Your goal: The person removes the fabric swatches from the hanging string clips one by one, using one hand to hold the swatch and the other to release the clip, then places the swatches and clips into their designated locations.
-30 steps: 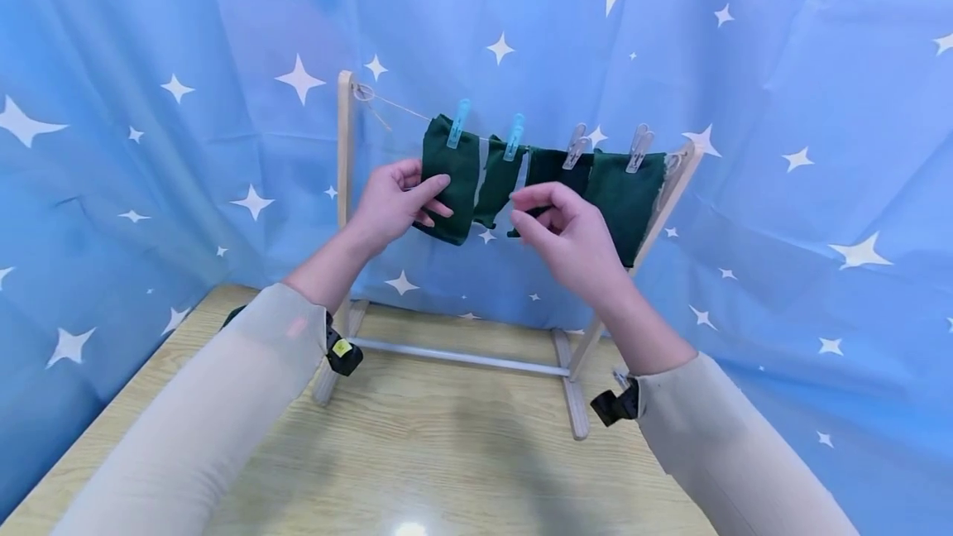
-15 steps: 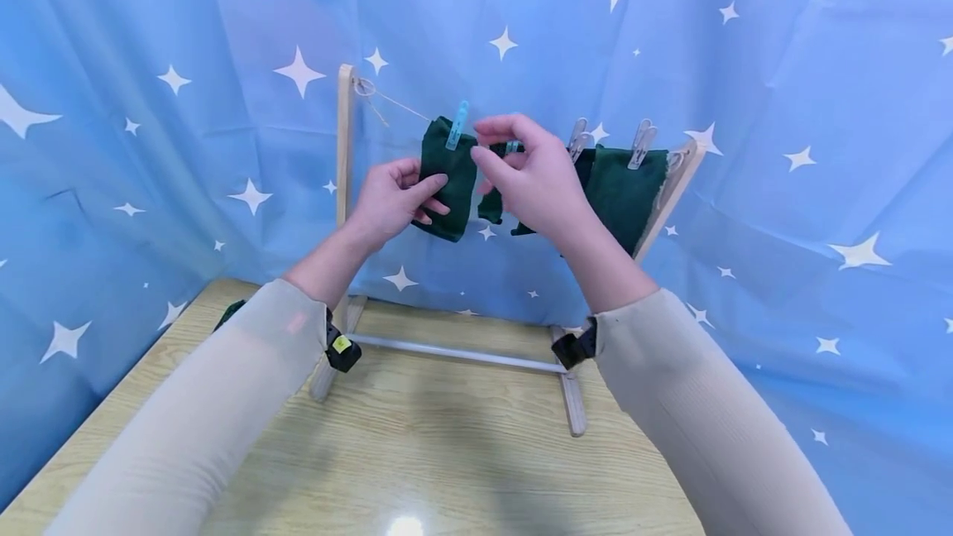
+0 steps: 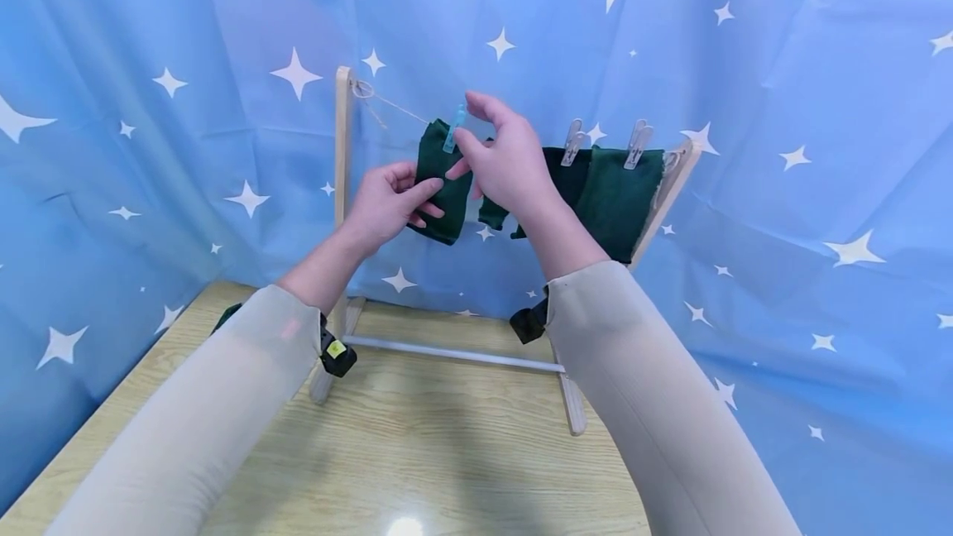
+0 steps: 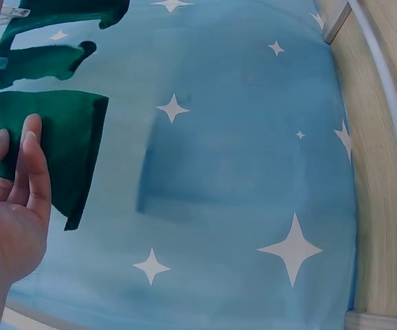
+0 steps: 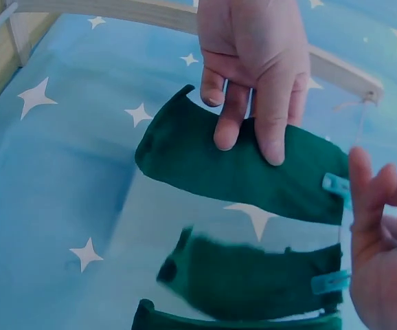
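Observation:
In the head view a dark green cloth [image 3: 441, 209] hangs from the string at its left end, held by a light blue clothespin [image 3: 453, 129]. My left hand [image 3: 389, 201] grips this cloth at its left side, thumb and some fingers in front, others behind it. My right hand [image 3: 502, 151] is at the clothespin, thumb and index finger spread apart; whether they touch it I cannot tell. The right wrist view shows the clothespin [image 5: 337, 189] partly behind that hand [image 5: 391, 254], with a second blue clothespin [image 5: 330, 282] on the neighbouring green cloth [image 5: 253, 282].
Clear clothespins [image 3: 638, 145] hold more green cloth [image 3: 618, 201] farther right. A wooden frame [image 3: 342, 155] with a white lower bar [image 3: 454, 354] stands on the wood-grain table [image 3: 402, 445]. A starry blue curtain [image 3: 223, 139] hangs behind. Something dark green [image 3: 226, 317] shows beyond the left sleeve.
My right hand has moved left and up, from in front of the middle cloths to the leftmost blue clothespin. The left hand keeps its hold on the cloth.

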`<state>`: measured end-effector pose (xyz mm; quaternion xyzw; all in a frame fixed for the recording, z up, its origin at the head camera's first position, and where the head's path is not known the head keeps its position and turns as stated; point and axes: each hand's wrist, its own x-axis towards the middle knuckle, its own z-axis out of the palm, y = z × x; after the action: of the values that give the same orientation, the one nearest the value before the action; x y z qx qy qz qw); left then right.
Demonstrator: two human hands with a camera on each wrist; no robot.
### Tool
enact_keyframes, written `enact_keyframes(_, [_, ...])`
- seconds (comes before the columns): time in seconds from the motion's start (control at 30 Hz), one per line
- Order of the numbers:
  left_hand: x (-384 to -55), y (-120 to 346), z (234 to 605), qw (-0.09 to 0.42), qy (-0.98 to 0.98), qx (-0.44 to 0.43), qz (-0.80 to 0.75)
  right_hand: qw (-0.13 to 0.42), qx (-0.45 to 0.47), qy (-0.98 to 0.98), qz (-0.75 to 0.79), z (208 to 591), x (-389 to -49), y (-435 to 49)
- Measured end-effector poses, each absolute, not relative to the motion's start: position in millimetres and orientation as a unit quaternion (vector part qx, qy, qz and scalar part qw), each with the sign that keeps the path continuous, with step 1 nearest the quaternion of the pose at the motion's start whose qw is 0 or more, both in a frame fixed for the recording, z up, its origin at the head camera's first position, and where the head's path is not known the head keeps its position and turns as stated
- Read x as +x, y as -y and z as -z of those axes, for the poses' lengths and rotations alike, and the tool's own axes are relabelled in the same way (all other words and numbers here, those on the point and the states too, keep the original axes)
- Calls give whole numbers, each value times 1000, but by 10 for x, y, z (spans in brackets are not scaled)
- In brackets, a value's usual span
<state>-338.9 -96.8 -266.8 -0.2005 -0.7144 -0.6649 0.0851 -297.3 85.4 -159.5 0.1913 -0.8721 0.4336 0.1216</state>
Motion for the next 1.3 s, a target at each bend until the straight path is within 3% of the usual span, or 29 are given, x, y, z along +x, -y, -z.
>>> enact_keyframes(0.33, [-3362,966,2675,108,732,-198,643,134,185,876,-424,1555,-2967,-791])
enact_keyframes(0.77, [-3363,976,2643,201,776,-197,564,149,181,890,-391,1451,-2851,-772])
enact_keyframes(1.3, [-3190,976,2513,136,752,-199,614,195,152,897,-366,1403,-2760,-776])
